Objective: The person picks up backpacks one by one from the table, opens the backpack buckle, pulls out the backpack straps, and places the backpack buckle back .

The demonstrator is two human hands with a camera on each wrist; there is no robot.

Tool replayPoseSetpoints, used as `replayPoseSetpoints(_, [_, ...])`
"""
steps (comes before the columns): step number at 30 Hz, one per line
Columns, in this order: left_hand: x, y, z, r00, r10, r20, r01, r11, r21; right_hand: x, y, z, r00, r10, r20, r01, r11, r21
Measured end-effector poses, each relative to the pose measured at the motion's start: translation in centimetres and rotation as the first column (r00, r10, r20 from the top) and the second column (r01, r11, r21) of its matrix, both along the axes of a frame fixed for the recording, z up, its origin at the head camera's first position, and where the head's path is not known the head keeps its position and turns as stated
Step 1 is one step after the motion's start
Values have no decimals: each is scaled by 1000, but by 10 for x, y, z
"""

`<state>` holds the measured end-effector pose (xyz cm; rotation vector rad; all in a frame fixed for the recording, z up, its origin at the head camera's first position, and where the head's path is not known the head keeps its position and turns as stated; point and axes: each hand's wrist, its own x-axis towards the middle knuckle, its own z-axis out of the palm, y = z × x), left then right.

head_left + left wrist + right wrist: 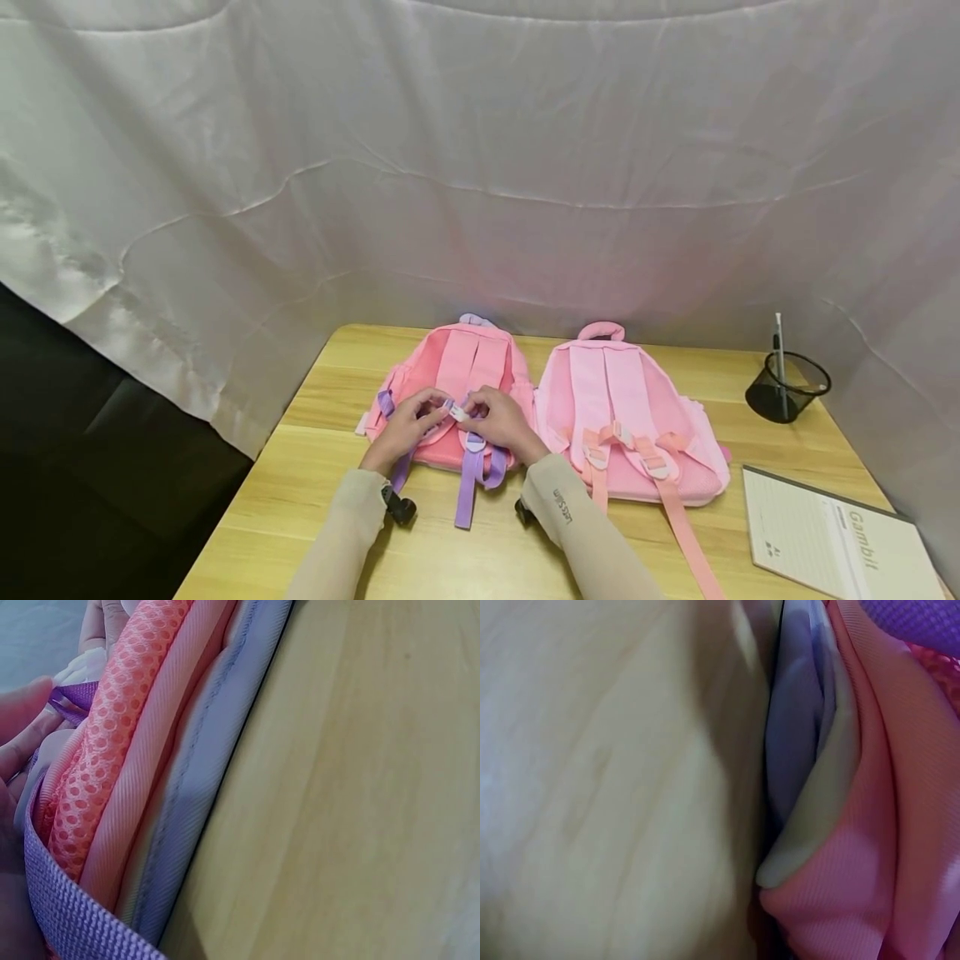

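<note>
A coral-pink backpack [427, 354] lies on the table with its shoulder straps facing up. Over its middle, both hands meet at a white plastic buckle [457, 412] on purple webbing. My left hand [408, 427] pinches the buckle's left end, where a purple strap [79, 697] loops through. From the other side, my right hand [501, 421] holds the right end between thumb and fingers. Whether the two buckle halves are locked together cannot be made out. Below hangs a loose purple strap end [466, 492]. The right wrist view shows the backpack's edge [832, 900], not the fingers.
Close on the right lies a light pink backpack [630, 400] with a peach buckle [617, 433] on its straps. Farther right are a black mesh pen holder [772, 400] with pens and a notebook [840, 533]. A grey curtain [525, 167] hangs behind the wooden table [300, 492].
</note>
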<state>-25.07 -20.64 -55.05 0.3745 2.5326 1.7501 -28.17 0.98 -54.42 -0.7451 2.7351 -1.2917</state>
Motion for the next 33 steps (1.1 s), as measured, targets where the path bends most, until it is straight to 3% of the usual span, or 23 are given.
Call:
replayPoseSetpoints(3, [0,-1,0,1000,-1,-2,1,1000,9,0,0,0,1000,-1,5,1,1000,-10])
replayPoseSetpoints(10, [4,-7,-1,997,77,10,-77,997,18,0,0,-2,999,-9,38,11,999,-41])
replayPoseSetpoints(33, [1,-6,-3,994,112,-11,-111,990,81,1,3,-1,999,-19,46,22,998,-63])
